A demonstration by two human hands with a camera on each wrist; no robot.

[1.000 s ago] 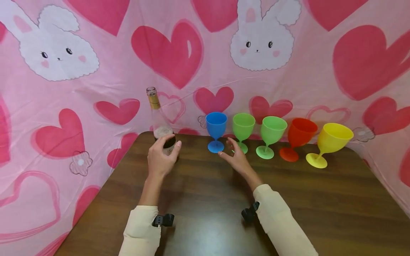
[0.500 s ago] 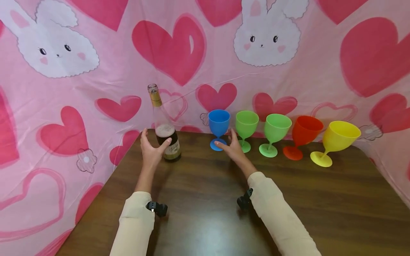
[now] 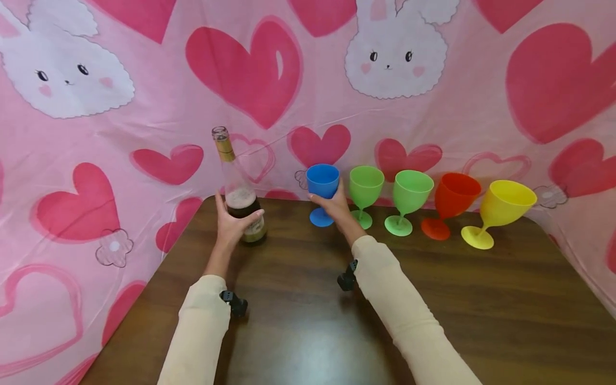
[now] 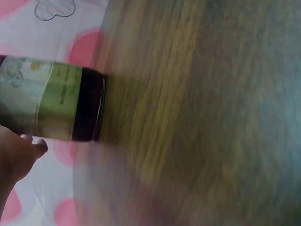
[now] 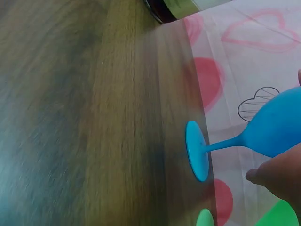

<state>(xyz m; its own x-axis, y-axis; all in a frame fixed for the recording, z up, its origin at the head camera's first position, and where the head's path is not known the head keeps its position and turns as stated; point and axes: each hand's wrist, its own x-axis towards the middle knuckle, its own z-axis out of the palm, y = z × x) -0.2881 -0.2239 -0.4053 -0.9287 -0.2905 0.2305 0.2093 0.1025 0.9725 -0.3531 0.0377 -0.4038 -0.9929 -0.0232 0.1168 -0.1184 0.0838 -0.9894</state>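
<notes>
A clear glass bottle (image 3: 240, 200) of dark liquid, gold at its neck, stands at the table's back left. My left hand (image 3: 230, 224) is spread around its lower part, thumb across the near side and a finger up the left side. In the left wrist view the labelled bottle (image 4: 47, 96) has part of the hand (image 4: 16, 155) beside it; firm contact cannot be made out. My right hand (image 3: 337, 206) holds the bowl of a blue plastic goblet (image 3: 322, 182), thumb in front, other fingers mostly hidden. The goblet's foot (image 5: 197, 150) appears to rest on the table.
Right of the blue goblet stand two green goblets (image 3: 367, 187) (image 3: 412, 192), a red goblet (image 3: 454, 198) and a yellow goblet (image 3: 505, 206), in a row along the back of the wooden table (image 3: 308, 310). A pink heart-patterned cloth (image 3: 159, 96) hangs behind.
My left hand has shifted leftward, from in front of the bottle to around its left side. My right hand has moved up from near the blue goblet's foot and taken hold of its bowl.
</notes>
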